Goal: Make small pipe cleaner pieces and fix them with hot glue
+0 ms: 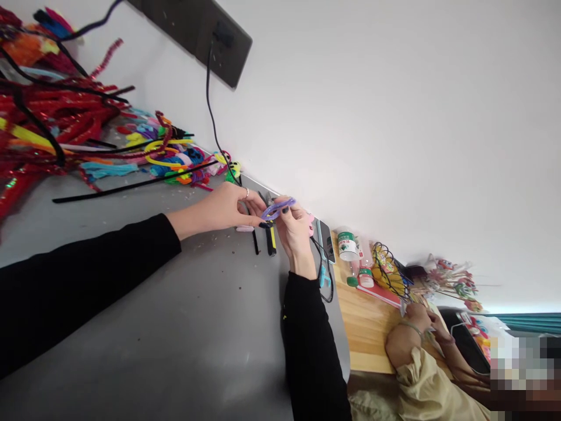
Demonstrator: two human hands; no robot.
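Observation:
A small purple loop of fuzzy stem (277, 208) is held up between both hands above the grey table (197, 316). My left hand (228, 207), a ring on one finger, pinches the loop's left end between thumb and fingers. At its right end, the thumb and fingers of my right hand (294, 225) grip the same loop. Below the hands lie a black and yellow tool (271, 241), a short black stem (256, 242) and a small pale pink piece (245, 228). Part of a pink object (311, 224) shows behind my right hand.
Red stems (74, 117) and colourful bundles (175, 161) are heaped at the left. A power strip (197, 35) is at the wall. A phone (326, 241) and cable lie right of my hands. Beyond, bottles (365, 266) stand on a wooden table (363, 327), where another person's hands (416, 321) work.

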